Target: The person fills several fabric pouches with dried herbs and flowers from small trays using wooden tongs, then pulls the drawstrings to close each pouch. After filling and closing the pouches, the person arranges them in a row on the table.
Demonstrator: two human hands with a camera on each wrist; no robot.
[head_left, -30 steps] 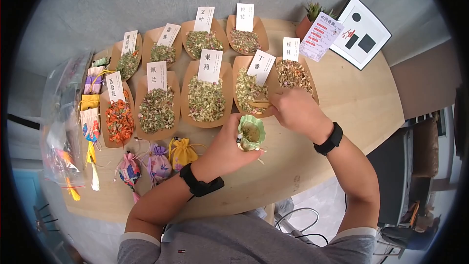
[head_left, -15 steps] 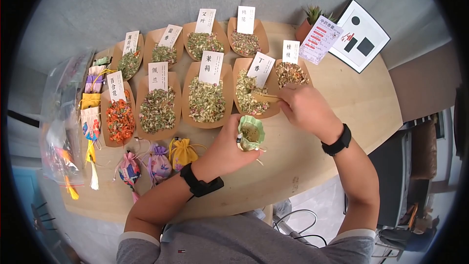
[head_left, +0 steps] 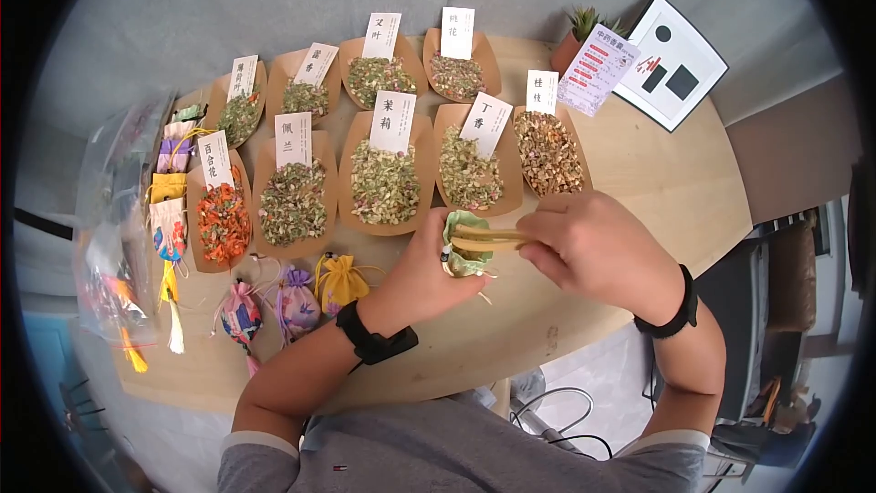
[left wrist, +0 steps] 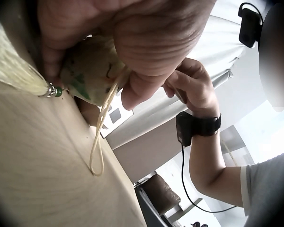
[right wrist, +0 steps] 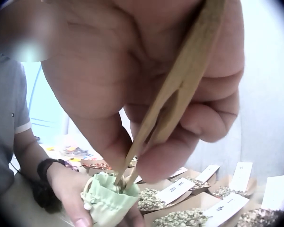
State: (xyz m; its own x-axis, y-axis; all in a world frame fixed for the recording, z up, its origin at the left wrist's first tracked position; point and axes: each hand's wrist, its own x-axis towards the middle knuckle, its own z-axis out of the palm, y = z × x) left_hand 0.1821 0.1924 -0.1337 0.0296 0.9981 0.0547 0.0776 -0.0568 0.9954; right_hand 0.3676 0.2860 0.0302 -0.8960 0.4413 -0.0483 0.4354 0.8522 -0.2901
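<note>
My left hand (head_left: 422,272) grips a small light-green drawstring pouch (right wrist: 111,202) by its side, with its mouth facing up. In the left wrist view, a cream cord loop (left wrist: 104,118) and a pale tassel (left wrist: 14,61) with a green bead hang from the pouch. My right hand (head_left: 598,242) pinches a pair of wooden tweezers (right wrist: 194,61) between thumb and fingers. The tweezer tips reach into the pouch mouth, and the pouch's contents are mostly hidden. Just beyond both hands lies a paper tray (head_left: 505,204) of pale dried flowers with a white label card (head_left: 488,123).
More paper trays of dried herbs, such as one of orange petals (head_left: 224,228), stand in two rows. Finished-looking pouches, including a yellow one (head_left: 340,281), lie at the left front. A potted plant (head_left: 570,50), a printed card (head_left: 598,68) and a framed picture (head_left: 675,64) stand back right.
My right hand has drawn the tweezers out of the pale-flower tray and brought them toward me and left, into the pouch mouth. The left hand with the pouch has stayed nearly still.
</note>
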